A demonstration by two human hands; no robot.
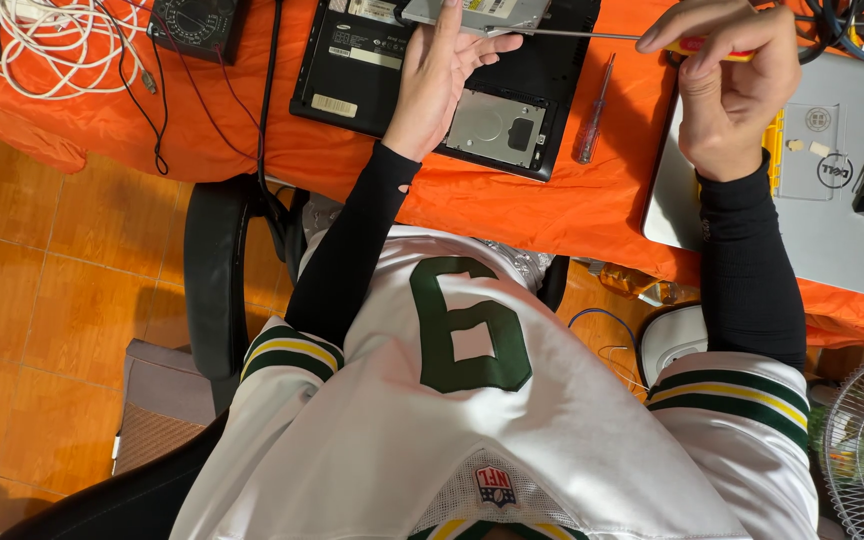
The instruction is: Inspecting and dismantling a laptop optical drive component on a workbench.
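Orange cloth (pixel 512 205) covers a table seen from overhead. An upturned black laptop (pixel 352 70) lies on it, with a bare silver hard drive (pixel 497 128) exposed. The left hand (pixel 437 75) is laid flat and open across the base. A long thin screwdriver (pixel 592 36) is pinched in the right hand (pixel 732 85) by its red-and-yellow handle. The drive is judged rigid yet fragile, best gripped by its edges.
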